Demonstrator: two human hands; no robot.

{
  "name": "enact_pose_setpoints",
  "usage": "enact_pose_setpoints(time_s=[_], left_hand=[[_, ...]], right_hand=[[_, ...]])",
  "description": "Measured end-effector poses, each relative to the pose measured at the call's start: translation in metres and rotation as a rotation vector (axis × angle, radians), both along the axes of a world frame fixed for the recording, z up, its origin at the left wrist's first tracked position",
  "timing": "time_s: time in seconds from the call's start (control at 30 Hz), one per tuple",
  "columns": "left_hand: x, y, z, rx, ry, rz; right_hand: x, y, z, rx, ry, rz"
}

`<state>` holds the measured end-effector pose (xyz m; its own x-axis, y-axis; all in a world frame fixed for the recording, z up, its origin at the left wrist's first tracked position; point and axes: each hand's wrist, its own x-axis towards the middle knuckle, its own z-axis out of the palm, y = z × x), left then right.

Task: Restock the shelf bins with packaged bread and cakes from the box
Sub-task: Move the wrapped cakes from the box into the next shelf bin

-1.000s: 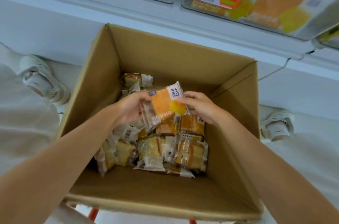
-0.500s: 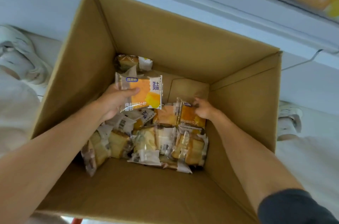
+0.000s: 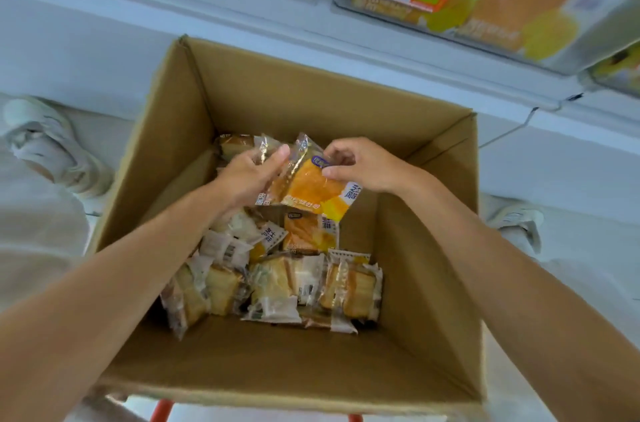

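Head view: left hand [image 3: 247, 176] fingers [image 3: 280, 153] curled round packet stack [image 3: 275, 189] above box [image 3: 311, 99]; right hand [image 3: 367, 165] fingers [image 3: 332, 173] pinch orange packet [image 3: 313, 186].

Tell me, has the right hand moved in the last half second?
Yes. Against the box, the right hand has risen off the pile near the right wall and come toward the middle, pinching the packet that the left hand holds.

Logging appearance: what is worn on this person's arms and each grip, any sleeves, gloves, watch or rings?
Nothing worn shows. The left grip and right grip are ungloved, with no ring visible. The left forearm and right forearm are bare to the frame's edge: no sleeve, watch or strap.
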<state>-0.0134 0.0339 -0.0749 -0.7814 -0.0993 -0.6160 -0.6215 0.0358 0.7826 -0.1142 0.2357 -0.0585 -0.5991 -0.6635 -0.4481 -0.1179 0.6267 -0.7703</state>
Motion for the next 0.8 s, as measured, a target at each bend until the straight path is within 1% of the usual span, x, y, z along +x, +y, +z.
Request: enact_pose_setpoints(time_s=[0.07, 0.13, 0.17, 0.23, 0.3, 0.37, 0.4, 0.47, 0.53, 0.57, 0.6, 0.63, 0.7, 0.77, 0.8], left_hand=[[-0.004, 0.008, 0.020, -0.006, 0.038, -0.126], [-0.004, 0.019, 0.054, 0.041, 0.137, -0.198], [-0.006, 0.023, 0.066, 0.063, 0.169, -0.236], [-0.007, 0.033, 0.095, 0.073, 0.238, -0.308], [-0.015, 0.043, 0.121, 0.083, 0.304, -0.369], [-0.030, 0.055, 0.147, 0.022, 0.383, -0.422], [-0.040, 0.064, 0.162, -0.021, 0.451, -0.443], [-0.062, 0.081, 0.188, -0.086, 0.617, -0.434], [-0.088, 0.092, 0.213, -0.110, 0.773, -0.317], [-0.104, 0.095, 0.222, -0.128, 0.851, -0.240], [-0.120, 0.097, 0.231, -0.188, 0.937, -0.190], [-0.139, 0.099, 0.237, -0.308, 1.019, -0.170], [-0.177, 0.106, 0.245, -0.611, 1.123, -0.257], [-0.214, 0.116, 0.245, -0.872, 1.106, -0.517], [-0.227, 0.121, 0.244, -0.974, 1.048, -0.686]], right_hand=[[0.008, -0.003, 0.029, 0.028, 0.172, 0.004], [0.015, 0.002, 0.056, 0.108, 0.357, 0.047], [0.019, 0.006, 0.072, 0.163, 0.395, 0.069], [0.029, 0.015, 0.107, 0.235, 0.327, 0.068], [0.034, 0.024, 0.143, 0.265, 0.272, 0.029], [0.030, 0.035, 0.172, 0.291, 0.359, -0.005], [0.028, 0.042, 0.187, 0.290, 0.407, -0.041], [0.022, 0.061, 0.220, 0.302, 0.492, -0.121], [0.018, 0.084, 0.254, 0.320, 0.609, -0.239], [0.015, 0.096, 0.269, 0.336, 0.702, -0.327], [0.011, 0.109, 0.281, 0.344, 0.795, -0.437], [0.006, 0.119, 0.291, 0.328, 0.882, -0.551], [-0.011, 0.135, 0.301, 0.268, 1.025, -0.744], [-0.034, 0.139, 0.302, 0.245, 1.091, -0.839], [-0.046, 0.137, 0.301, 0.259, 1.098, -0.860]])
